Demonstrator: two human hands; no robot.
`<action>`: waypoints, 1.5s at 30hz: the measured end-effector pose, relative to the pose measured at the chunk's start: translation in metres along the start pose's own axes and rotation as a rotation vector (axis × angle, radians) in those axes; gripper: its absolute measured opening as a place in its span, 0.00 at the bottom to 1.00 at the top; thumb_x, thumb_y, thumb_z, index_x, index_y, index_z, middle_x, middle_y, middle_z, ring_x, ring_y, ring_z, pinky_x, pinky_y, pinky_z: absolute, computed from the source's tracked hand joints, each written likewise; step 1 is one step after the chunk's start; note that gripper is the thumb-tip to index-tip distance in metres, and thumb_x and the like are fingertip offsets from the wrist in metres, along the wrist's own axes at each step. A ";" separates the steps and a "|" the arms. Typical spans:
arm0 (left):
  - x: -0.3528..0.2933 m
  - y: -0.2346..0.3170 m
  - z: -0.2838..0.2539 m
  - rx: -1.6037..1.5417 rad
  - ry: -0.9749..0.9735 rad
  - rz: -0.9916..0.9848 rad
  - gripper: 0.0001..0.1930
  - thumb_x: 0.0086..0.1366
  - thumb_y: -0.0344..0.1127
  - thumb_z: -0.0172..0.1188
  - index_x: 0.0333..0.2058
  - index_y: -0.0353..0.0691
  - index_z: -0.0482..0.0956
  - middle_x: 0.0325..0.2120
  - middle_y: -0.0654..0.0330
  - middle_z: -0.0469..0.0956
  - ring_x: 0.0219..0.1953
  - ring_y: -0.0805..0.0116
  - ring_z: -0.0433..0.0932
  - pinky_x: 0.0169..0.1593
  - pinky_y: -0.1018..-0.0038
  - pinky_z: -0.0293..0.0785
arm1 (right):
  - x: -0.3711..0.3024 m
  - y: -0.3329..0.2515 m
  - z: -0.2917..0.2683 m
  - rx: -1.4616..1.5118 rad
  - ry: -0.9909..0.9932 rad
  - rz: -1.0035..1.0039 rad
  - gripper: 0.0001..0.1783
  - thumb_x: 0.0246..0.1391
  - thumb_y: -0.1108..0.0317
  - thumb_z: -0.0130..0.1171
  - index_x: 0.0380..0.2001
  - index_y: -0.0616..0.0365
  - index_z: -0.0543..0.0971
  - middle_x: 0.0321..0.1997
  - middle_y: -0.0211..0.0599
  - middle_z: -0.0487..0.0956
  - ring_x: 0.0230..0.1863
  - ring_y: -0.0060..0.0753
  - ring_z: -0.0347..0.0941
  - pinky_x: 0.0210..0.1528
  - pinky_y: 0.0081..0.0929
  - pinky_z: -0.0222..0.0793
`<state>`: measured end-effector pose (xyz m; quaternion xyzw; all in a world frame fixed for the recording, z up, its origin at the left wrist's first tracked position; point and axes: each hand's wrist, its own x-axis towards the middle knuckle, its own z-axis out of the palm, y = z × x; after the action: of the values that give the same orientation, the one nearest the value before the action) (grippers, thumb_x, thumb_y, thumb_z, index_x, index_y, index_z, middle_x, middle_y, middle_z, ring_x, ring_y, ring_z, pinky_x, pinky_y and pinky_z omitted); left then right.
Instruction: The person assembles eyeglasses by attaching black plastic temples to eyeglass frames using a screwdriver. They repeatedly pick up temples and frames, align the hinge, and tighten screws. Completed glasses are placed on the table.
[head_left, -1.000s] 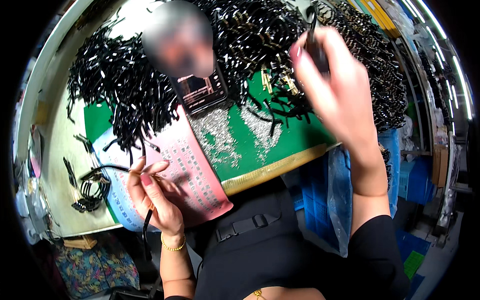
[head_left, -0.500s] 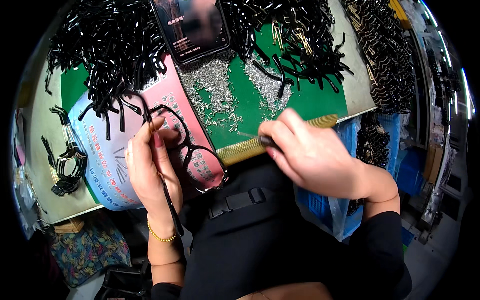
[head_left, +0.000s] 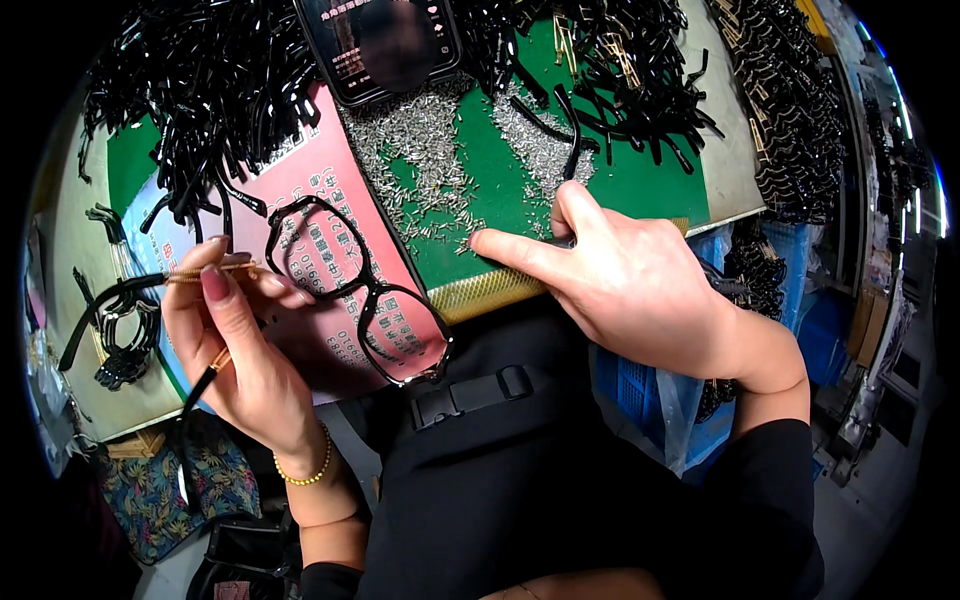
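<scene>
My left hand pinches a black eyeglass frame by its hinge end, over a pink and blue printed sheet. Two black temples with gold-coloured parts lie about that hand: one temple points out to the left, the other hangs below the palm. My right hand reaches over the green mat, its index fingertip at the edge of many small silver screws. The other fingers curl around a dark-handled screwdriver, mostly hidden.
Heaps of black temples cover the back of the table. A phone lies among them. A gold ridged strip runs along the mat's near edge. Several eyeglass parts sit at left; blue crates stand at right.
My left hand has moved left and turned, swinging one temple out to the left. My right hand has stretched its index finger to the screws, and the screwdriver tip no longer shows.
</scene>
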<state>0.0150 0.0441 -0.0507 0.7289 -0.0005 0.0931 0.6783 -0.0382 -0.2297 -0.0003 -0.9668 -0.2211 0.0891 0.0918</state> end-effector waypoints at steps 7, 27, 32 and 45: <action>0.008 0.006 0.001 0.092 -0.039 -0.068 0.15 0.77 0.35 0.53 0.54 0.29 0.74 0.38 0.56 0.76 0.27 0.77 0.77 0.29 0.81 0.79 | 0.001 0.002 -0.002 0.029 -0.018 -0.030 0.33 0.47 0.75 0.60 0.60 0.41 0.78 0.36 0.43 0.71 0.23 0.29 0.75 0.18 0.26 0.66; 0.009 0.009 0.004 0.047 -0.372 -0.322 0.07 0.75 0.28 0.53 0.47 0.33 0.75 0.34 0.58 0.81 0.27 0.76 0.82 0.28 0.82 0.78 | 0.008 -0.012 -0.018 0.158 -0.068 -0.029 0.39 0.48 0.73 0.60 0.66 0.35 0.73 0.35 0.41 0.71 0.20 0.35 0.74 0.18 0.30 0.70; 0.002 0.015 0.005 0.089 -0.506 -0.276 0.06 0.73 0.27 0.55 0.45 0.32 0.76 0.33 0.59 0.83 0.28 0.76 0.83 0.28 0.81 0.78 | 0.024 -0.026 -0.016 0.255 -0.141 -0.090 0.38 0.52 0.73 0.61 0.66 0.32 0.72 0.33 0.37 0.71 0.26 0.39 0.77 0.22 0.33 0.72; -0.001 0.012 0.004 0.101 -0.516 -0.275 0.08 0.76 0.31 0.54 0.46 0.32 0.75 0.39 0.56 0.82 0.29 0.77 0.81 0.28 0.85 0.77 | 0.038 -0.019 -0.007 0.191 -0.178 -0.153 0.39 0.48 0.74 0.61 0.65 0.33 0.73 0.33 0.38 0.70 0.29 0.39 0.78 0.20 0.34 0.70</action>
<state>0.0131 0.0394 -0.0391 0.7546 -0.0693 -0.1882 0.6248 -0.0108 -0.1964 0.0053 -0.9223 -0.2919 0.1878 0.1699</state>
